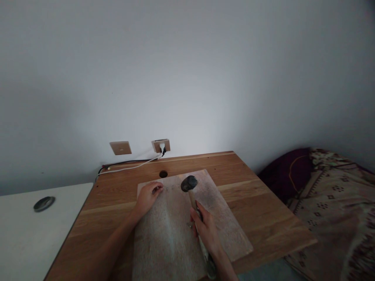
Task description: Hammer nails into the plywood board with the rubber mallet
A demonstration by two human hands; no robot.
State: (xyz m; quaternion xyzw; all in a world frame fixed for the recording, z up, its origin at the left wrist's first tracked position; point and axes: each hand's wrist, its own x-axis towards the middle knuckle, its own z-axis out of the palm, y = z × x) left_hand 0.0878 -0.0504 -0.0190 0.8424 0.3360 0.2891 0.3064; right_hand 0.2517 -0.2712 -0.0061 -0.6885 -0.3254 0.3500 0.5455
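My right hand (206,228) is wrapped around the pale handle of a mallet (189,183) with a black, rounded head. The mallet head is over the upper part of a worn, flat board (166,234). At the board's upper left edge rests my left hand (148,198), its fingers curled with thumb and fingertips close together; whatever is between them is too small to make out. A short row of small marks or nail-like bits (168,189) lies between the left fingertips and the mallet head. A small shiny bit (190,224) shows beside my right fingers.
The board lies on a wooden table (263,210) against the wall, with a round cable hole (163,174). White and black cables (131,168) run to a wall socket (161,146). A white surface with a dark round object (43,203) adjoins at left; patterned bedding (331,210) is at right.
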